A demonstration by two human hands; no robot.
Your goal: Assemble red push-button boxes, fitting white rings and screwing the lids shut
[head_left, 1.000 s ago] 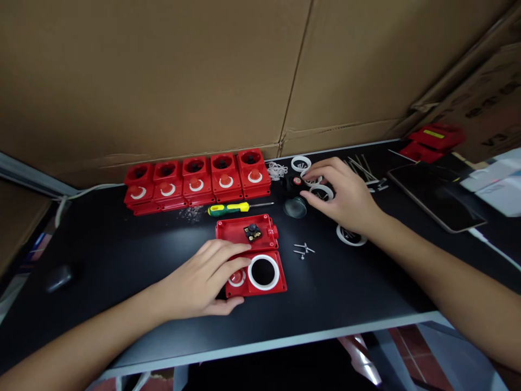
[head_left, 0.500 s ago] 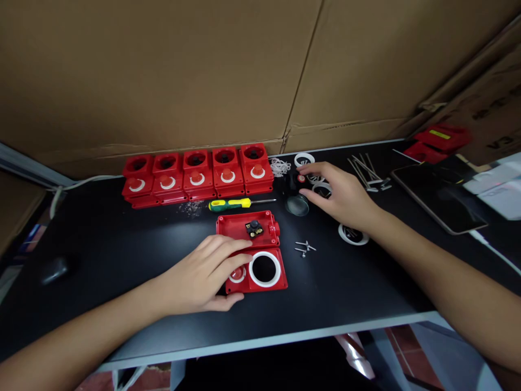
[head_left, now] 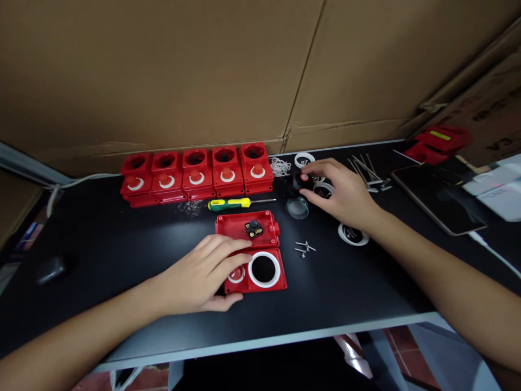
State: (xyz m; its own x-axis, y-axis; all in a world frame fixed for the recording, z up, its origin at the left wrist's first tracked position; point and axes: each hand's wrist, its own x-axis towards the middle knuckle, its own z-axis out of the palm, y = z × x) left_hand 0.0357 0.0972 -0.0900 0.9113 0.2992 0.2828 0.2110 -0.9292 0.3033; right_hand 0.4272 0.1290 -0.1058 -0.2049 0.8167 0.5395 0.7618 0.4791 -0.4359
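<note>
My left hand (head_left: 203, 274) lies over the left end of a red cover (head_left: 283, 282). Its fingers reach to the cover's white ring (head_left: 277, 271), and the thumb is at the near edge, holding the cover. Behind it lies an open red box half (head_left: 232, 220) containing a small black switch block (head_left: 254, 229) with brass contacts. At the back, my right hand (head_left: 342, 190) has thumb and forefinger around a black part with a red centre (head_left: 304, 177); the fingers partly hide it. A clear round lens (head_left: 297, 208) is just in front of that part.
Several assembled red boxes (head_left: 197, 176) line the back left. A screwdriver (head_left: 230, 204) and loose screws (head_left: 303, 248) lie nearby. White rings (head_left: 353, 234), long bolts (head_left: 366, 168) and a phone (head_left: 439, 198) are on the right. A cardboard wall (head_left: 183, 70) stands behind.
The black part with the red centre has shifted slightly right between my right fingers. My left hand stays on the red cover.
</note>
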